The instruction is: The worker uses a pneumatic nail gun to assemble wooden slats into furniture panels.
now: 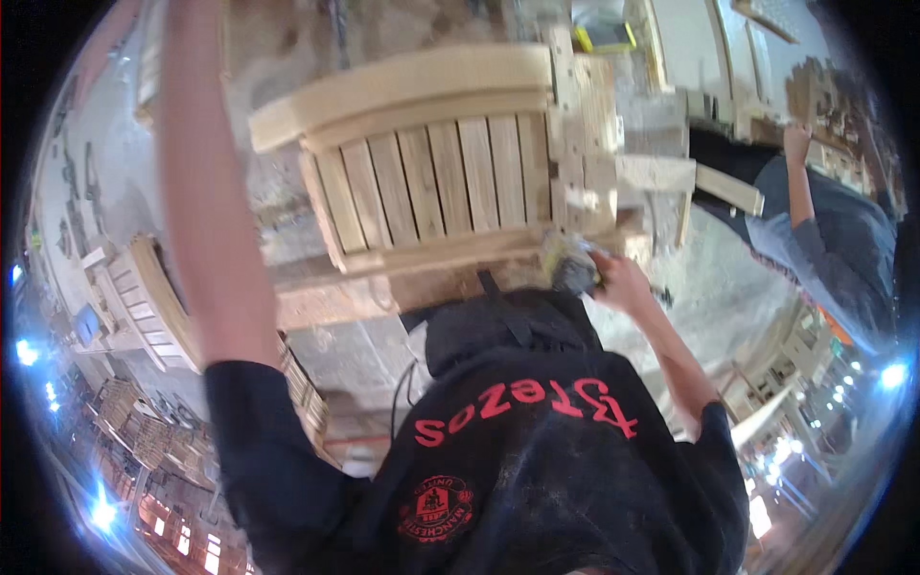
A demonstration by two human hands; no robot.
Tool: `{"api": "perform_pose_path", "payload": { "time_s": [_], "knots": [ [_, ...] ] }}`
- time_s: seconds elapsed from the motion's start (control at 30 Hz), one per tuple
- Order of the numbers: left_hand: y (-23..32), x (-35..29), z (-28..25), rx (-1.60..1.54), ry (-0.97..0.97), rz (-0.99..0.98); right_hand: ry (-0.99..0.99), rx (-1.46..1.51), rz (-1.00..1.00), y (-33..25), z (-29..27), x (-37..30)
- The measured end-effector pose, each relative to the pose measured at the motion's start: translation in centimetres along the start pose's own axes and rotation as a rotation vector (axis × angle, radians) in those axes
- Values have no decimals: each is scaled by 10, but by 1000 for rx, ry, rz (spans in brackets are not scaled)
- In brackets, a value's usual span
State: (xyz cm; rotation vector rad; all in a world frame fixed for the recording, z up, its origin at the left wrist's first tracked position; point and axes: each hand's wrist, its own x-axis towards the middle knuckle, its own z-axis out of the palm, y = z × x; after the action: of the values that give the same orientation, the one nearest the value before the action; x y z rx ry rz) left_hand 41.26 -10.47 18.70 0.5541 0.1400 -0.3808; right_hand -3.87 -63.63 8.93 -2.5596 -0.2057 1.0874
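My right hand [623,285] is closed around a blurred grey and yellowish hand-held power tool [573,269], whose exact kind I cannot tell. The tool is at the near right corner of a slatted wooden panel [436,177], by its lower rail. Pale narrow slats fill the panel, and a broad curved rail [412,81] tops it on the far side. My left forearm [216,211] stretches up past the panel's left side and leaves the picture at the upper edge, so that hand is out of sight.
Under the panel runs a wooden bench [321,305]. Upright boards [586,115] stand at its right, with a yellow-edged object [609,36] beyond. Another person [815,230] works at the right. A similar slatted wooden piece [134,297] stands at the left.
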Motion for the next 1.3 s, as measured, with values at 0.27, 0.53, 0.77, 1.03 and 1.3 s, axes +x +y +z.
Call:
{"api": "perform_pose_path", "payload": {
  "time_s": [0.27,0.53,0.77,1.03,1.3],
  "knots": [
    [-140,-155,-83,480,730,95,279,822,477,90,-23,20],
    [-156,-337,-187,2028,642,212,603,22,393,68,-77,80],
    [-137,-333,-140,2137,109,-1296,657,521,62,-24,-46,152],
    [-123,-331,-148,2083,176,-734,577,1045,-37,-66,-45,180],
    [-33,-281,-25,1846,120,-1453,652,1599,50,-53,-133,308]
  ]
}}
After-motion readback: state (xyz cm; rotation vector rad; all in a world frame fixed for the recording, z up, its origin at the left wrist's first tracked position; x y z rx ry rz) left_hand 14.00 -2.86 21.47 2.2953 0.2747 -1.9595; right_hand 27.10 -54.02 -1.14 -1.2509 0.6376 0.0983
